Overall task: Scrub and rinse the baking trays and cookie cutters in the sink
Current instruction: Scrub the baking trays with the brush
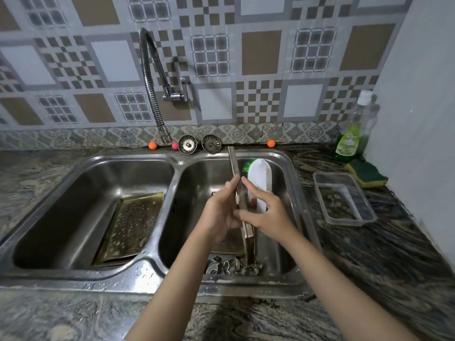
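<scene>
A baking tray (pixel 235 166) stands on edge over the right sink basin (pixel 290 173), seen edge-on. My left hand (pixel 220 212) grips it from the left side. My right hand (pixel 267 212) holds a white scrub brush with green bristles (pixel 258 178), its bristles turned toward the tray's right face. A second tray (pixel 130 227), speckled with suds, leans in the left basin (pixel 73 193). Several metal cookie cutters (pixel 229 265) lie at the front of the right basin's floor.
A flexible tap (pixel 152 94) hangs over the divider, no water visible. Two drain strainers (pixel 187 143) and small orange balls (pixel 152 145) sit on the back ledge. On the right counter are a clear plastic container (pixel 344 200), a yellow-green sponge (pixel 366 177) and a dish soap bottle (pixel 352 136).
</scene>
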### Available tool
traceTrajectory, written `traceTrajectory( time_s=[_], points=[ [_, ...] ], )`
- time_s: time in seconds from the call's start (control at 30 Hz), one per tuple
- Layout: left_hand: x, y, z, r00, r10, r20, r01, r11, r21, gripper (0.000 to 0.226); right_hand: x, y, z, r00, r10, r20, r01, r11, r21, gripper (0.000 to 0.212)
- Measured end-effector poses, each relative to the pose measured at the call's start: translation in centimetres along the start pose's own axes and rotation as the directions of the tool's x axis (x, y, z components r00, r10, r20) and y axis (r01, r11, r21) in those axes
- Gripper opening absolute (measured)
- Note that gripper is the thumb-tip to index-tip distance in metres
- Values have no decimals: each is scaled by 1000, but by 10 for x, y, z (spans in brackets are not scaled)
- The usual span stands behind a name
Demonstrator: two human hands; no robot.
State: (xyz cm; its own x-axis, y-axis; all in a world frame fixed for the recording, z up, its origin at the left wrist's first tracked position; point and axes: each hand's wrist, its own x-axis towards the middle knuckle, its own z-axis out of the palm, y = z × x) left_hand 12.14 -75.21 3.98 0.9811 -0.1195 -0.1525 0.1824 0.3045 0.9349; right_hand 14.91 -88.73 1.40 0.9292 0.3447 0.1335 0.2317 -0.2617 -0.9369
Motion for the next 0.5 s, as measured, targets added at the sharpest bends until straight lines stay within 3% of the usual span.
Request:
traceTrajectory(
  time_s=[0.07, 0.17, 0.3, 0.37, 0.5],
  points=[
    [4, -6, -5, 999, -13, 36, 12, 1000, 15, 59, -3, -1, 1, 999, 17, -36, -14, 996, 85, 68],
    [11, -12, -13, 999, -37, -22, 39, 994, 101, 63, -4, -5, 2, 973, 93, -211, -48, 977, 210, 53],
    [13, -23, -33, 969, 131, -211, -42, 924, 379, 43, 2, -2, 3, 905, 238, -352, -132, 945, 299, 46],
    [9, -31, -52, 943, 110, -313, 20, 923, 383, 44, 4, -2, 3, 893, 255, -372, -136, 939, 316, 46],
    [5, -36, -86, 927, 20, -374, 99, 949, 298, 49, 16, -7, 14, 892, 240, -384, -105, 935, 340, 45]
  ],
)
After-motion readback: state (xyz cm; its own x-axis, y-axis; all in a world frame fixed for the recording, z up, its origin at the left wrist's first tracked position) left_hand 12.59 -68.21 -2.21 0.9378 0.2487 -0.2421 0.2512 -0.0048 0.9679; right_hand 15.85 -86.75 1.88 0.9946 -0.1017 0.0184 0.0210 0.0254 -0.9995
